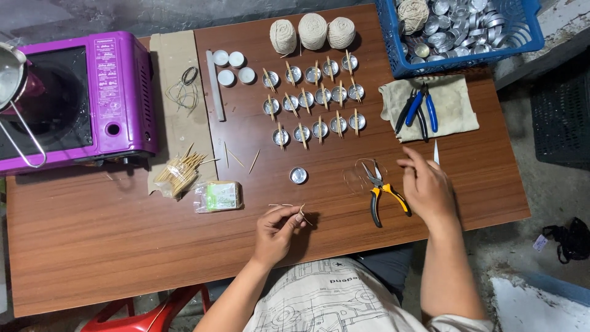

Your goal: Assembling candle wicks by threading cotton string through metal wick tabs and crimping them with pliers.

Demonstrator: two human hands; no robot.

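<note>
While the open right hand (427, 187) hovers, left hand (276, 229) pinches a crosswise stick (287, 206).

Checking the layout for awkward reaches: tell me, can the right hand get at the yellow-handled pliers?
Probably yes: the right hand rests just beside the yellow-handled pliers, with only bare table between them.

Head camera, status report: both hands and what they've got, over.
Left hand pinching a thin wooden stick over the table. Right hand empty, beside yellow-handled pliers. One loose metal cup ahead; nothing between.
</note>
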